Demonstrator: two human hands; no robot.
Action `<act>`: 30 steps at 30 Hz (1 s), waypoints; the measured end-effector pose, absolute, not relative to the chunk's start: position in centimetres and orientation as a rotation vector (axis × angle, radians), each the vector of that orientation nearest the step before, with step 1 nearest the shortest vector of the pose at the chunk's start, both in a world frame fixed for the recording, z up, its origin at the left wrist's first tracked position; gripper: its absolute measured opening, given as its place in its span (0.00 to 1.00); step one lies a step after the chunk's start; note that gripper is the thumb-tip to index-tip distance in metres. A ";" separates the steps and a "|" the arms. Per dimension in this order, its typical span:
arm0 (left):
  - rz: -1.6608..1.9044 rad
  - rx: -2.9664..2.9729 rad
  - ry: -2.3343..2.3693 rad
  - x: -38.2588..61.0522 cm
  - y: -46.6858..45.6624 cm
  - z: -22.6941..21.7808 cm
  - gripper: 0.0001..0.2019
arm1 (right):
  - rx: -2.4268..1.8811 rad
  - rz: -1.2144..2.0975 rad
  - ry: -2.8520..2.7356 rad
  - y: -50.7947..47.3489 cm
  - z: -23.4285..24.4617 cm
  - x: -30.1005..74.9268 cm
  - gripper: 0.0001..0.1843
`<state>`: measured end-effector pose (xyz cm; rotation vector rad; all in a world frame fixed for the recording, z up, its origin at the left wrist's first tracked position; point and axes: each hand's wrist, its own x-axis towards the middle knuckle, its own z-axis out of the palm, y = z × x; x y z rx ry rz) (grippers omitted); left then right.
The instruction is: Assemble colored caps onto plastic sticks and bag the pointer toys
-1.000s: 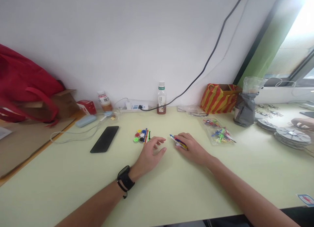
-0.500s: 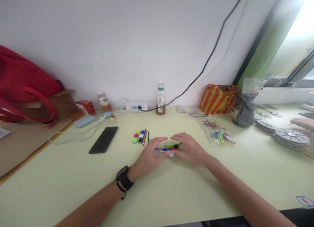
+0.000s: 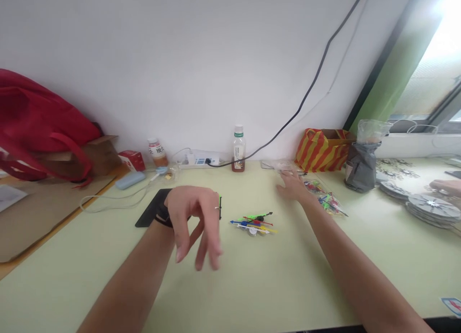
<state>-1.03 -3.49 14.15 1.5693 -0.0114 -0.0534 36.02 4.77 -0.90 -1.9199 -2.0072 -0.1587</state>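
My left hand point(image 3: 196, 222) hangs in the air over the table, fingers apart and pointing down, with nothing in it. Behind it, the row of coloured arrow pointers is almost wholly hidden; only a green and a black edge shows. To its right lies a loose pile of plastic arrow pointers point(image 3: 254, 223) in blue, red, green, yellow, white and black, with round pieces among them. My right hand point(image 3: 292, 185) reaches to the back of the table, fingers stretched out at the clear plastic bags point(image 3: 284, 165). Whether its fingertips touch the plastic is hard to see.
Bags of coloured arrow parts point(image 3: 329, 202) lie right of my right forearm. A bottle point(image 3: 238, 150) and a power strip point(image 3: 201, 159) stand along the wall. A black phone point(image 3: 149, 210) is partly behind my left wrist. Stacked grey discs point(image 3: 432, 208) lie near another person's hand point(image 3: 446, 186).
My hands have parted from around the arrow pile, which now lies uncovered. The left has lifted and moved left; the right has moved away to the back right.
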 end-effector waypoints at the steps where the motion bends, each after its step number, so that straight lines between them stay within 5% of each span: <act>1: -0.045 1.626 0.061 -0.9 -3.4 14.8 0.25 | -1.899 -0.163 -1.999 5.1 -0.8 36.1 0.22; 3: 0.190 1.749 0.209 0.0 -2.7 15.7 0.29 | -1.861 -0.189 -1.979 5.7 0.1 36.2 0.22; 6: 1.006 1.825 0.532 1.8 -0.8 16.0 0.17 | -1.746 -0.221 -1.895 6.3 2.5 36.2 0.18; 10: 1.689 1.799 0.837 3.5 2.1 15.3 0.18 | -1.326 0.022 -1.680 5.4 6.9 35.1 0.06; 16: 1.278 2.073 0.968 3.9 2.6 13.3 0.24 | -0.939 0.803 -1.840 1.5 11.4 30.3 0.14; 21: 0.675 2.015 0.856 3.5 3.0 10.8 0.21 | -0.938 0.964 -1.913 0.6 11.4 28.1 0.23; 24: 0.669 1.910 0.827 2.8 4.3 9.6 0.20 | -1.122 1.050 -1.999 1.0 10.6 29.3 0.29; 30: 0.938 1.609 0.984 2.7 5.2 7.2 0.26 | -1.114 1.257 -1.812 2.9 8.5 31.1 0.21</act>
